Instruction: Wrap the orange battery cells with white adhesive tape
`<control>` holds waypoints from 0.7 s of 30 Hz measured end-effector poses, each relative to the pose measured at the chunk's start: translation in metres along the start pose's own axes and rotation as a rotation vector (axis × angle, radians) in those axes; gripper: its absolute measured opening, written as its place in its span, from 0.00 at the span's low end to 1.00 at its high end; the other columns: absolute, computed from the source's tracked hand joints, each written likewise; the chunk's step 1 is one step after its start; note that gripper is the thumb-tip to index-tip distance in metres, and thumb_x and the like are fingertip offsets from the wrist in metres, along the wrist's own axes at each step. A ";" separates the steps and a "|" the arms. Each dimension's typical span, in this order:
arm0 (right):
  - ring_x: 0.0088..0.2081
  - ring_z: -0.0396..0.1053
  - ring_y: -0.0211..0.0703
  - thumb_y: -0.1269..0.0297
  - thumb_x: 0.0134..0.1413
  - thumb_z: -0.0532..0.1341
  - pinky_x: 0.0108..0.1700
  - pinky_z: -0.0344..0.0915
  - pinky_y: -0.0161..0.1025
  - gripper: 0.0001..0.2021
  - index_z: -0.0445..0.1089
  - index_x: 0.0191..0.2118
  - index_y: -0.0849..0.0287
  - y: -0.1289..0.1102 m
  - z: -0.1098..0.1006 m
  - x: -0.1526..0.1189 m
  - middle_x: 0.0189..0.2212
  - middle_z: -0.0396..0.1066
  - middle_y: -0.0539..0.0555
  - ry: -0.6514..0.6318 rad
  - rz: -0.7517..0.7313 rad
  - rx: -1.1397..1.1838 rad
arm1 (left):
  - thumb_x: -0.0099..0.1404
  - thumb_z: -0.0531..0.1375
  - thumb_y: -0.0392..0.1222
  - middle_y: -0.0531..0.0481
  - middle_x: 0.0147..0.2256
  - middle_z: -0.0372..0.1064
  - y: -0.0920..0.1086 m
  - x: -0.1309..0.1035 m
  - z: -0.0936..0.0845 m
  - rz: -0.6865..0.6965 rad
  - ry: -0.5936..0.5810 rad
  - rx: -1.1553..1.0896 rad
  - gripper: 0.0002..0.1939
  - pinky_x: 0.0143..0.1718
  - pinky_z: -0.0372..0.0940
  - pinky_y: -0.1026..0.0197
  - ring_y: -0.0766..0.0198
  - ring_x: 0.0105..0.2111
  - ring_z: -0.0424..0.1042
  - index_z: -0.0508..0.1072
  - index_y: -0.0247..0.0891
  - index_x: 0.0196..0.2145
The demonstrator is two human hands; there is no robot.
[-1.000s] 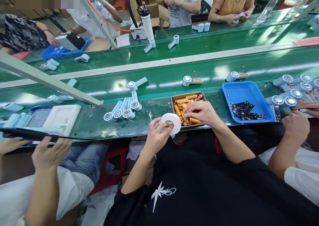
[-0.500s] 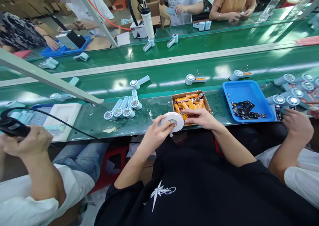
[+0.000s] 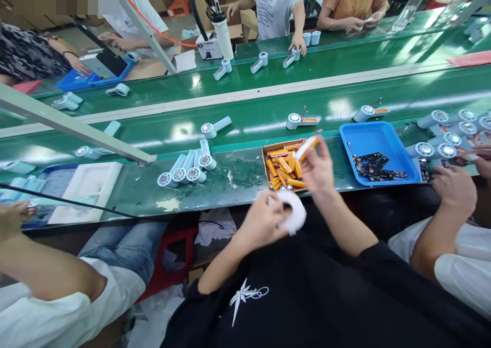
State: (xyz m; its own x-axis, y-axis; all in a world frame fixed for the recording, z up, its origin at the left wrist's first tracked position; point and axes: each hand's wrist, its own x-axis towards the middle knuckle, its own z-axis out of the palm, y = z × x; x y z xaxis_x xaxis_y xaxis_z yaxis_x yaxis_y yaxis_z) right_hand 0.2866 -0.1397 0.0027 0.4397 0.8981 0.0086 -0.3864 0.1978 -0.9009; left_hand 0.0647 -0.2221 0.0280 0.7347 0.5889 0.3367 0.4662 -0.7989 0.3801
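Fingers of the left hand (image 3: pixel 264 220) are curled firmly round the left side of a roll of white tape (image 3: pixel 296 214), so this grip is closed down to the roll's rim; motion blur hides exactly where each fingertip presses. The roll is off the worktop (image 3: pixel 241 181), in front of the near edge, with its face turned upward and its hole partly covered by the fingers. The right hand (image 3: pixel 320 169) is raised, its grip narrowed to the width of an orange cell (image 3: pixel 309 146), which it pinches between thumb and fingers. A white strip lies along that cell, which is tilted, with its lower end toward the left. Blur softens this hand too, and the exact finger contacts are unclear. The pinched cell is over the right part of a cardboard box (image 3: pixel 264 166) that stands at the worktop's near edge and contains loose orange cells (image 3: pixel 283 170). Right of the box, also by the near edge, is a blue tray (image 3: pixel 399 143) with dark circuit boards (image 3: pixel 374 168) inside. Left of the box, a cluster of light-blue fan bodies (image 3: pixel 187 170) rests on the worktop.
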 end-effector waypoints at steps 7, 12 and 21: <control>0.56 0.76 0.42 0.52 0.53 0.74 0.55 0.78 0.41 0.24 0.72 0.55 0.40 -0.036 -0.067 0.033 0.49 0.78 0.46 -0.040 0.053 -0.009 | 0.60 0.68 0.33 0.38 0.46 0.77 -0.126 -0.052 0.009 -0.411 0.083 0.099 0.18 0.63 0.66 0.36 0.44 0.59 0.67 0.81 0.35 0.49; 0.51 0.80 0.42 0.51 0.50 0.75 0.47 0.80 0.39 0.25 0.69 0.53 0.39 -0.017 -0.075 -0.013 0.45 0.79 0.45 -0.121 0.231 0.002 | 0.56 0.72 0.36 0.40 0.59 0.74 -0.184 -0.047 0.014 -0.480 -0.152 -0.065 0.30 0.70 0.55 0.34 0.42 0.69 0.58 0.77 0.37 0.58; 0.50 0.80 0.58 0.51 0.43 0.76 0.51 0.77 0.62 0.22 0.68 0.43 0.33 -0.033 -0.131 -0.047 0.44 0.79 0.50 0.193 0.074 -0.185 | 0.75 0.53 0.45 0.36 0.58 0.74 -0.244 0.064 -0.015 -0.731 -0.098 0.080 0.22 0.66 0.62 0.50 0.52 0.60 0.70 0.75 0.33 0.59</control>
State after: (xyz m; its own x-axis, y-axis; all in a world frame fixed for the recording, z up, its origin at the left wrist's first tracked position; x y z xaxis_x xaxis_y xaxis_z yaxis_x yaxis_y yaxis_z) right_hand 0.3850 -0.2400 -0.0251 0.5693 0.8123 -0.1268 -0.2764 0.0439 -0.9600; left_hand -0.0093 0.0122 -0.0299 0.2616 0.9634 -0.0576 0.8851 -0.2157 0.4123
